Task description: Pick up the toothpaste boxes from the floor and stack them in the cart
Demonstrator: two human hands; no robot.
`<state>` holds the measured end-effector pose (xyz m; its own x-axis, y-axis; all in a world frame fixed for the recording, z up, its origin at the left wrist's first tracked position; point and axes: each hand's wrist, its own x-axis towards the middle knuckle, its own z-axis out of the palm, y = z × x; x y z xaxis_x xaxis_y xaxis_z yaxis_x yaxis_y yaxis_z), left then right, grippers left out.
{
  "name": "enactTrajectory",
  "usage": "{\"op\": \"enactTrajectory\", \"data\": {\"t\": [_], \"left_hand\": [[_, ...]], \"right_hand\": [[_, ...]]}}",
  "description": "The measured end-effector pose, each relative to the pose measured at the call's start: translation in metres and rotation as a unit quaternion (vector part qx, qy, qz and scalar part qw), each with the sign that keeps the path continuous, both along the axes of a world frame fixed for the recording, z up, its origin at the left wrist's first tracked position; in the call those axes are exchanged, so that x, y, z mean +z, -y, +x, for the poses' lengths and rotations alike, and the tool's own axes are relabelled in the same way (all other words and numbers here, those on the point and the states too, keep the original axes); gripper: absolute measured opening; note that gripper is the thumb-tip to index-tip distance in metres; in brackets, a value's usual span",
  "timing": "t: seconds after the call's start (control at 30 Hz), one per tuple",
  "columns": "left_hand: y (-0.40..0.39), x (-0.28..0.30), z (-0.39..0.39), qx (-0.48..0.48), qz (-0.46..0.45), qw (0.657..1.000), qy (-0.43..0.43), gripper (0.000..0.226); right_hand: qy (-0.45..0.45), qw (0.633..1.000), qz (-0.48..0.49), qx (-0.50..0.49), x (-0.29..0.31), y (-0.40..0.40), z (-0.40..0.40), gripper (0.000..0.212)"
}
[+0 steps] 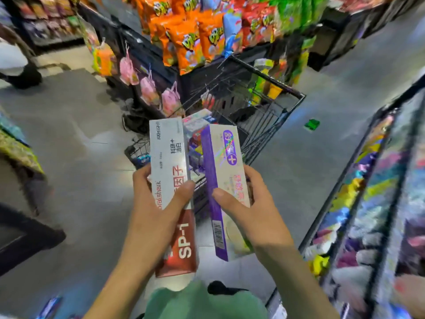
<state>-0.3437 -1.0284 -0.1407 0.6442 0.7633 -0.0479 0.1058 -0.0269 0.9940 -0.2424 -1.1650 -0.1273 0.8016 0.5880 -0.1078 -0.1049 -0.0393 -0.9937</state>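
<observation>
The left hand point(158, 203) gripped a long white-and-red cardboard toothpaste box point(171, 180) around its middle, thumb across the printed face and fingers curled behind the far edge; the box stood roughly upright, its red end pointing down toward the person. The right hand point(250, 203) gripped a long white-and-purple cardboard toothpaste box point(226, 180) in the same manner, thumb on the purple side panel and fingers wrapped round the opposite edge. The two boxes were held side by side, close together but apart, above the near end of the black wire shopping cart point(271, 116), which stood on the grey floor point(76, 125) just ahead of the person. Inside the cart, several other cartons point(197, 125) were visible behind the held boxes; these appeared to be toothpaste boxes already loaded, though blur prevented confirmation of how neatly they were stacked. A small green object point(312, 124) lay on the floor to the right of the cart; its nature could not be determined. Judged from this view, the task was partly complete: both held boxes were off the floor and awaited placement on the stack, and whether further boxes remained on the floor could not be determined
</observation>
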Motion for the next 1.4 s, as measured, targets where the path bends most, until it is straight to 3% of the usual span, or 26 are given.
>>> {"op": "enactTrajectory", "data": {"t": [0.1,0.27,0.47,0.97,1.27,1.4], "left_hand": [[0.029,-0.002,0.055,-0.009,-0.01,1.0,-0.015,0.064],[0.052,-0.01,0.131,-0.043,0.0,0.998,-0.043,0.067],[0.052,-0.025,0.207,-0.067,-0.003,0.996,-0.063,0.068],[-0.049,-0.057,0.381,0.023,-0.084,0.989,-0.117,0.077],[-0.086,-0.096,0.429,0.118,-0.077,0.959,-0.244,0.054],[-0.091,-0.113,0.444,0.104,-0.046,0.939,-0.324,0.056]], "right_hand": [[0.006,1.0,-0.001,-0.001,0.003,0.029,0.059,0.046],[0.0,1.0,0.005,-0.021,-0.004,0.063,0.135,0.064],[-0.014,0.999,-0.032,-0.017,-0.018,0.066,0.207,0.072],[-0.001,0.988,-0.145,0.045,-0.049,-0.049,0.395,0.057],[0.001,0.966,-0.213,0.148,-0.09,-0.101,0.512,0.056],[0.001,0.949,-0.234,0.212,-0.11,-0.13,0.569,0.06]]}}
